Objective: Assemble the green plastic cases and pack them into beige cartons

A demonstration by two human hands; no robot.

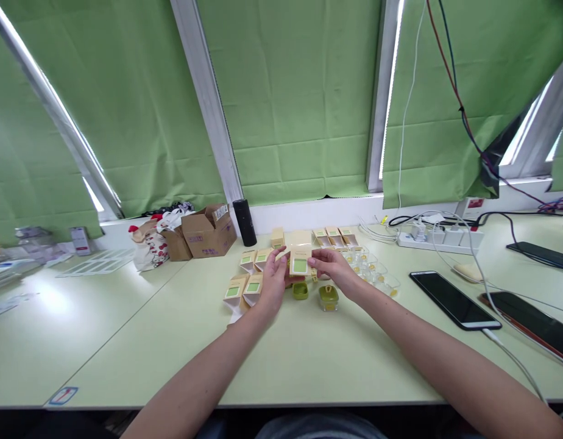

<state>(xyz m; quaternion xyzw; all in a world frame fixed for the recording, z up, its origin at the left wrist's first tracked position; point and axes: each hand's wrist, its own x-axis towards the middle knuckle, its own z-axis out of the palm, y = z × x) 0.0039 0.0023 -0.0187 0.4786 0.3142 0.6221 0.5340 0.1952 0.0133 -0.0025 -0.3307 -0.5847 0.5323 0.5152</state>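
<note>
Holding the kraft carton (300,260) right between my two hands, its green panel turned towards me and its long axis roughly upright! My left hand (275,273) is half-curled around the left side, fingers partly hidden behind; my right hand (331,266) pinches the right edge, gap narrow, thumb and fingertips together on the board. Neither hand is nearer; both touch it. Just below and nearer me on the table (354,366) sits the small green tub (300,291), with the green-lidded clear jar (328,297) beside it, below my right hand.
</note>
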